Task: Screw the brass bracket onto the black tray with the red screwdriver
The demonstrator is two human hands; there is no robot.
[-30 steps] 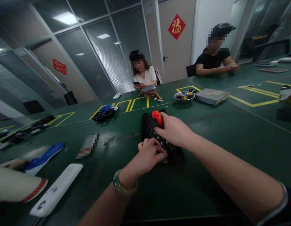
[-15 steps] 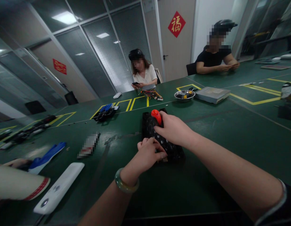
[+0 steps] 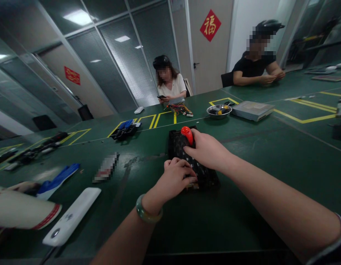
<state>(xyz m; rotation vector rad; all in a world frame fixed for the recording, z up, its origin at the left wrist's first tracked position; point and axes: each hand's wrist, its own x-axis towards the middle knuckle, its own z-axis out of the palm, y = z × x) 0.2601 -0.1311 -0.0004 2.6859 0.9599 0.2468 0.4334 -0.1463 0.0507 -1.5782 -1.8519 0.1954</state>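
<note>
A black electronic unit (image 3: pixel 176 145), a flat open case with a board dotted with small pale parts, lies on the green table in front of me. Over its right side, my right hand (image 3: pixel 205 147) is wrapped round a tool with a rounded red handle (image 3: pixel 187 134); the palm and fingers hide its working end. My left hand (image 3: pixel 177 175) rests on the unit's near left part, fingers curled and thumb close to the fingertips at the near edge. A small tan part shows beneath those fingertips. A greenish bangle (image 3: pixel 148 213) circles my left wrist.
Beyond the unit are a metal bowl (image 3: pixel 219 111) of small parts, a grey box (image 3: pixel 252 110), a bundle of wires (image 3: pixel 181 109) and a black tray (image 3: pixel 125 131). Leftward lie a white power strip (image 3: pixel 72 217) and blue gloves (image 3: pixel 60 178). Two people sit across the table.
The whole view has shifted slightly. Both hands stay at the unit in nearly the same pose, the right still round the red handle.
</note>
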